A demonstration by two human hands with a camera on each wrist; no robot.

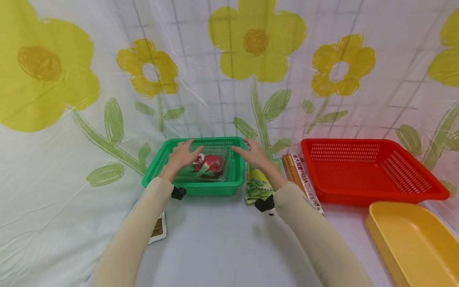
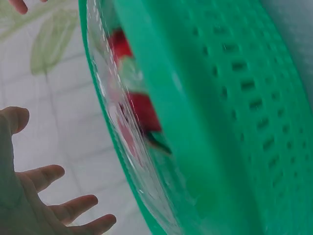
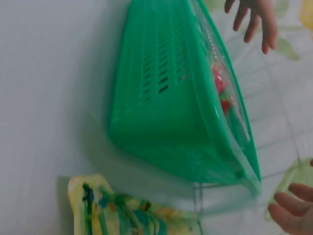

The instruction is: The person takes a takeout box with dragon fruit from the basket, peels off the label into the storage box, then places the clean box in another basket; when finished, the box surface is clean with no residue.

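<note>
A clear plastic box with red dragon fruit (image 1: 211, 164) inside lies in the green basket (image 1: 204, 190) at the back of the table. My left hand (image 1: 182, 154) is above the basket's left part, fingers spread and holding nothing. Over the basket's right end, my right hand (image 1: 255, 153) hovers with its fingers apart, also holding nothing. In the left wrist view the spread left fingers (image 2: 80, 208) stay apart from the green rim. The right wrist view shows part of the right hand (image 3: 293, 210) near the basket's end, not touching it.
Right of the green basket lie a yellow-green packet (image 1: 258, 183) and a long pasta box (image 1: 303, 179). Further right stand a red basket (image 1: 376, 197) and a yellow tray (image 1: 387, 243). A white-edged packet (image 1: 158, 229) sits partly behind the left forearm. A flowered curtain (image 1: 215, 111) hangs behind.
</note>
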